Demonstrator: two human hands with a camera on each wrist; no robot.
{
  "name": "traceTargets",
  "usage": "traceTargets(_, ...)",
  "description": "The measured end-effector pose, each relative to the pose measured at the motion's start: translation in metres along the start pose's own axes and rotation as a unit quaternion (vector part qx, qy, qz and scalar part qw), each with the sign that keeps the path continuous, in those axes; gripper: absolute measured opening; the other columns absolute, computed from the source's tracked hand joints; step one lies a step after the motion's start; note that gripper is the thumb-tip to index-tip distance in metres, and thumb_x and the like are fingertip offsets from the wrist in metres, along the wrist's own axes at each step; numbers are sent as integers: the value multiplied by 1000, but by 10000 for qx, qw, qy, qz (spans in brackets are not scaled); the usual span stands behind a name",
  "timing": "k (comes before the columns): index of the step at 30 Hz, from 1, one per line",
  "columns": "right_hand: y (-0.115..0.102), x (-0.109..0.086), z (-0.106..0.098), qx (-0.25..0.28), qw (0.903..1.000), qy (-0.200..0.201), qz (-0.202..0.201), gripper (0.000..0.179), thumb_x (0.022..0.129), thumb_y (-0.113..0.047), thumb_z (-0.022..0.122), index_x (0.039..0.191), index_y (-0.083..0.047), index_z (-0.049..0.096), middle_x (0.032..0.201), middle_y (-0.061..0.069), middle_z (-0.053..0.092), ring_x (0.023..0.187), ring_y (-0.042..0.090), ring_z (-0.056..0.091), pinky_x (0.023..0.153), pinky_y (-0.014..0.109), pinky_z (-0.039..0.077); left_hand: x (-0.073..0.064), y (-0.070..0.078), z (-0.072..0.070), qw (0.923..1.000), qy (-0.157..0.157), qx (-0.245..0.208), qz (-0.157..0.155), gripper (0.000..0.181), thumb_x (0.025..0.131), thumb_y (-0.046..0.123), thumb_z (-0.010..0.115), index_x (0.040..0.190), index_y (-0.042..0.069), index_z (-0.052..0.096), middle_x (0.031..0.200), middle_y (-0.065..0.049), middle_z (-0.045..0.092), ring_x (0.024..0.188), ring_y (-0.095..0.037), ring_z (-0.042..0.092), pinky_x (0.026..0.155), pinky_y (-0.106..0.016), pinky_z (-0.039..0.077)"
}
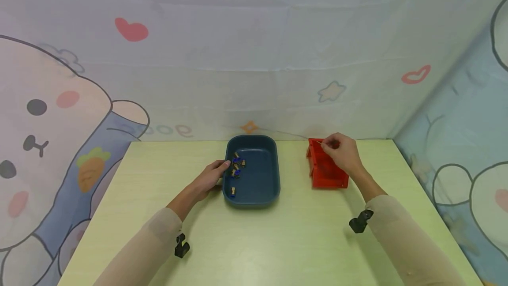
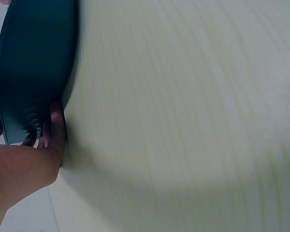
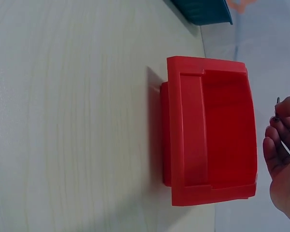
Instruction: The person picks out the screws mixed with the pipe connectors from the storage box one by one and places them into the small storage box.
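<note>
My left hand [image 1: 208, 178] grips the left side of a dark blue rectangular tray [image 1: 262, 171], thumb over the rim and fingers against the outer wall. In the left wrist view those fingers [image 2: 57, 128] bend along the tray's side [image 2: 36, 58]. Several small brass fittings with blue collars [image 1: 233, 191] lie along the tray's left side. Over the far end of a red plastic bin [image 1: 329, 183], my right hand [image 1: 342, 151] pinches a small thin piece [image 3: 278, 100] between thumb and forefinger; I cannot tell its kind. The bin's open front [image 3: 188, 140] faces the right wrist camera.
Both containers stand on a pale wood-grain table [image 1: 254, 246], the tray near the middle and the bin to its right. A printed cloth backdrop [image 1: 246, 56] hangs just behind the table's back edge. Black wrist cameras [image 1: 361, 221] sit at both sleeves.
</note>
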State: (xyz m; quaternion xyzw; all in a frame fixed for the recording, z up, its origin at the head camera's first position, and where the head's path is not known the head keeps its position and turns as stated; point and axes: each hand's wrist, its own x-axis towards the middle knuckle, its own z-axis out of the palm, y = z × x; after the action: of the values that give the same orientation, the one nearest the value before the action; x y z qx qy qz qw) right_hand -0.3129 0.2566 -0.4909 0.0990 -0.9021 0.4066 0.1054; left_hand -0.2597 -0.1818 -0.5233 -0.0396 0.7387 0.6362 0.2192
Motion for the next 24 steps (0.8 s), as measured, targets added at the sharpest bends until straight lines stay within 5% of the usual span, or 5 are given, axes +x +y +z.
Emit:
traceTargets(11,10,-3,5,70,9992,-73,384,10,102,-10,71,106,-1,73,98,16,69,90,29,59,76,26,50,0,0,1,10000,-8,21,6,64,115,42,45,164,4,31,165,-23,37,154,-44,33,117,-63,39)
traceTargets(24,12,-2,12,-202,9982,-338,454,11,102,-9,70,107,0,71,101,16,67,95,31,60,84,41,53,-1,0,1,10000,31,-12,16,65,114,44,46,164,4,31,165,-23,37,154,-44,33,118,-62,38)
